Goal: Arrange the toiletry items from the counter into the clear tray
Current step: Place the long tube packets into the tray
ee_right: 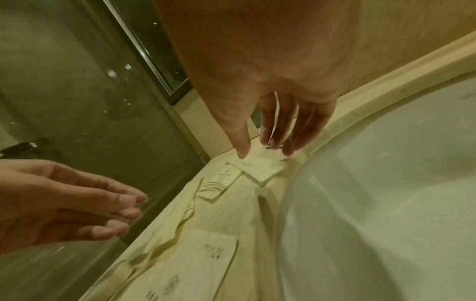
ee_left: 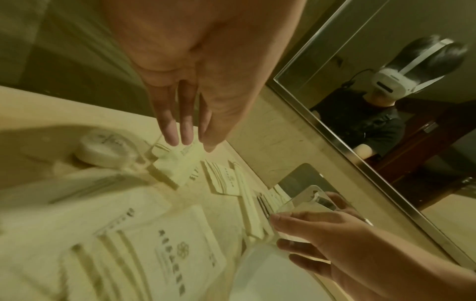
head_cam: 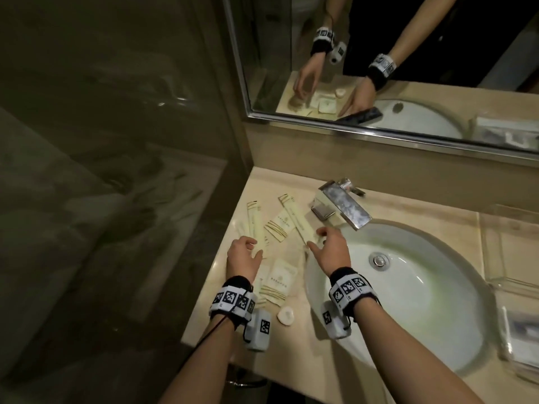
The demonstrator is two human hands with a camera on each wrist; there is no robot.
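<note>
head view: both hands are out over the beige bench (head_cam: 291, 339), left of the white sink (head_cam: 408, 301). the left hand (head_cam: 243, 256) hovers over a long cream sachet (head_cam: 256, 225), fingers loosely spread and grasping nothing. the right hand (head_cam: 331, 246) hangs over the near end of another long sachet (head_cam: 296, 218), fingers released too. square packets (head_cam: 280, 282) and a round soap (head_cam: 285, 315) lie nearer the front edge. the clear tray (head_cam: 513, 258) sits well apart, on the far side of the sink. the chrome faucet (head_cam: 344, 205) stands behind the sink.

left wrist view: the left fingers (ee_left: 171, 130) point down, straight, just above a small packet (ee_left: 177, 163); the soap lies beside it.

right wrist view: the right fingers (ee_right: 268, 130) reach down at a packet (ee_right: 260, 169) beside the sink rim; whether they touch it, i cannot tell.
</note>
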